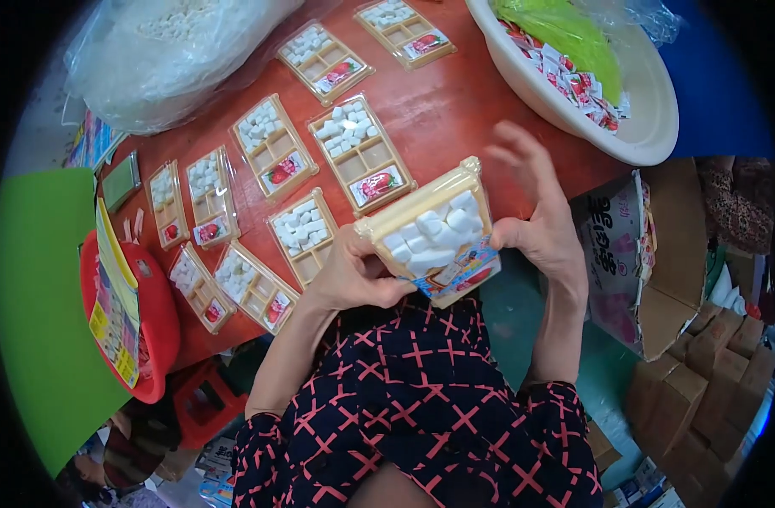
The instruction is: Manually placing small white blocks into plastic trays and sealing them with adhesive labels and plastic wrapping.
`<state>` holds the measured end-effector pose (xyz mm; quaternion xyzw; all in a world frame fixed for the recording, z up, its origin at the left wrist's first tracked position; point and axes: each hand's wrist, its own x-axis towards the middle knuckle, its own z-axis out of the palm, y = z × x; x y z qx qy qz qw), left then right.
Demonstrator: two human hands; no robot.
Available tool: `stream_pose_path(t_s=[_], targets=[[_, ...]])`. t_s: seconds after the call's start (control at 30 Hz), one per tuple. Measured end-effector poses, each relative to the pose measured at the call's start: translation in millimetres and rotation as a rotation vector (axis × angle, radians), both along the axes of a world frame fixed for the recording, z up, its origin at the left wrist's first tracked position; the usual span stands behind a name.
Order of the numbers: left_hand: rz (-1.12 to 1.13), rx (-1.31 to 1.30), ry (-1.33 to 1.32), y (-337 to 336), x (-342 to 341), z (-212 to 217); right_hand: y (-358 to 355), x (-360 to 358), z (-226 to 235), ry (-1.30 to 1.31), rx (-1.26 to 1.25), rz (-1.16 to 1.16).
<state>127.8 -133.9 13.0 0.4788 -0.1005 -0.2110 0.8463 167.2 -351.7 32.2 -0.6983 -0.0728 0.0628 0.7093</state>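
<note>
Upright and tilted in front of my chest is a clear-lidded plastic tray pack [434, 233] of white marshmallows, with a colourful printed card along its lower part. My left hand [354, 275] is closed round its left side, thumb across the lower front. At the right edge, the thumb of my right hand [536, 216] touches the pack, while its fingers are spread and lifted away, slightly blurred. Just beyond, a compartmented tray [362, 152] holds marshmallows at one end and a strawberry-printed sachet at the other. Another tray [304, 233] is partly hidden behind my left hand.
Several similar trays lie across the red table [455, 93]. A big clear bag of marshmallows [184, 51] lies far left. A white basin [654, 118] of sachets stands far right, a red basin [163, 322] at left. Cardboard boxes [701, 381] are stacked at right; another person [121, 457] is lower left.
</note>
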Motion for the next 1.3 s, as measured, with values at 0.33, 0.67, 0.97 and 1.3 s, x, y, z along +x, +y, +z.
stream_pose_path(t_s=[0.33,0.67,0.97,1.3], targets=[[0.134,0.401,-0.259,-1,3,0,35,-32,-12,0.053,0.083,-0.115],[0.329,0.528,-0.605,-16,-16,14,40,-11,-56,-0.018,0.89,0.135],[0.134,0.197,0.093,-18,-4,15,61,-19,-54,0.116,1.056,0.35],[0.581,0.473,-0.517,-26,-7,12,70,1,-60,0.02,0.882,0.109]])
